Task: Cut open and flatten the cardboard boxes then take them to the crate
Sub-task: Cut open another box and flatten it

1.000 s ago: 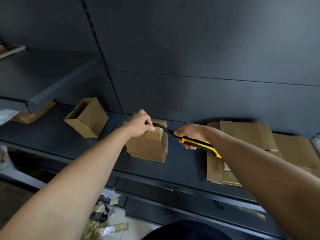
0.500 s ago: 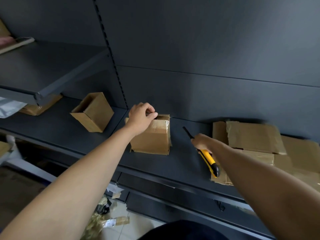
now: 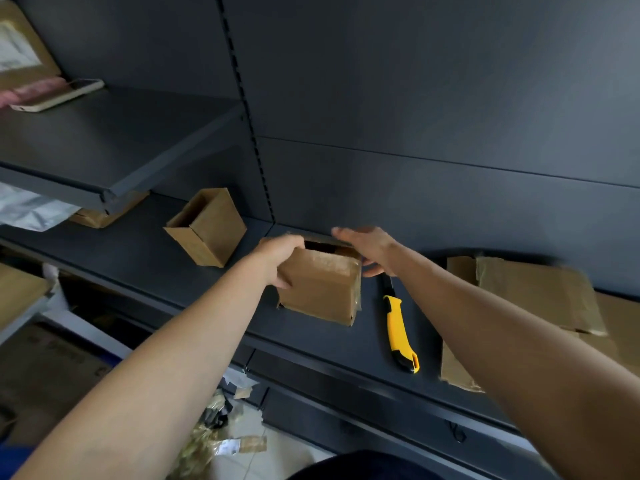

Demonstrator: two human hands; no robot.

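Note:
A small taped cardboard box [image 3: 322, 289] stands on the dark shelf [image 3: 145, 258], its top slit open. My left hand [image 3: 277, 254] grips the box's upper left corner. My right hand [image 3: 367, 245] reaches over the box's far right top edge with fingers stretched out; its thumb lies by the right side. The yellow and black utility knife [image 3: 398, 330] lies loose on the shelf just right of the box. A second small box [image 3: 207, 226], open at one end, sits to the left. Flattened cardboard pieces [image 3: 533, 296] are stacked at the right.
An upper shelf [image 3: 104, 147] juts out at the left, carrying a phone [image 3: 59, 97] and a cardboard parcel. Another flat carton [image 3: 104, 211] lies under it. Tape scraps and wrappers [image 3: 214, 441] litter the floor below. The dark back panel rises right behind the box.
My right hand laid the knife on the shelf and moved up to the box's top right edge. My left hand shifted from the top to the box's left corner.

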